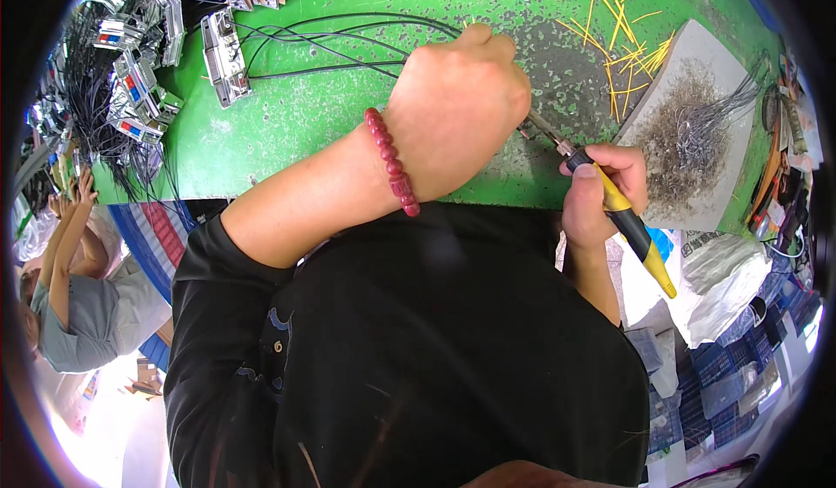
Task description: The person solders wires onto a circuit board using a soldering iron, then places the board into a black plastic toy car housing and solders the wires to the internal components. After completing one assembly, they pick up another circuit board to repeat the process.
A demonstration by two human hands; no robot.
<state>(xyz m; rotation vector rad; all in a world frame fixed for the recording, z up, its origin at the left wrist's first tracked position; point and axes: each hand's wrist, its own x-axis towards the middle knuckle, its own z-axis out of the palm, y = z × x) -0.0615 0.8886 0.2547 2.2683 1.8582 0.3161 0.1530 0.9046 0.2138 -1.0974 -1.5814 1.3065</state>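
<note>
Bending Over the Bench (305, 118), Iron (629, 225) in Hand

I follow the head camera from afar as the left forearm reaches up and across from the lower left, elbow out wide, its black sleeve (231, 253) ending at the elbow and a red bracelet (389, 161) circling the wrist. The left hand (466, 87) lies back upward, knuckles toward the far side, fingers bent beneath it. Most of them are hidden from me, so I cannot tell how far they are closed or whether they pinch anything. Black wires (331, 68) run from a metal part (226, 59), at left on the green bench, to that hand and pass out of sight under it.

The right hand (601, 192) rises from below, close to the body, its fingers curled and the thumb laid along the yellow-and-black iron, which it grasps near the front of the handle. The tool slants, its butt to the lower right and its metal shaft to the upper left, the far end beside the left hand. I cannot tell whether that end touches anything.

Beyond the right hand, yellow strands (655, 61) lie scattered at the edge of a grey board (697, 48), which bears a brown stain and a tangle of thin dark wire (701, 127). More metal parts (135, 96) are heaped at the far left. Below them, a co-worker (83, 323) in a grey shirt has both arms raised toward the bench edge.
</note>
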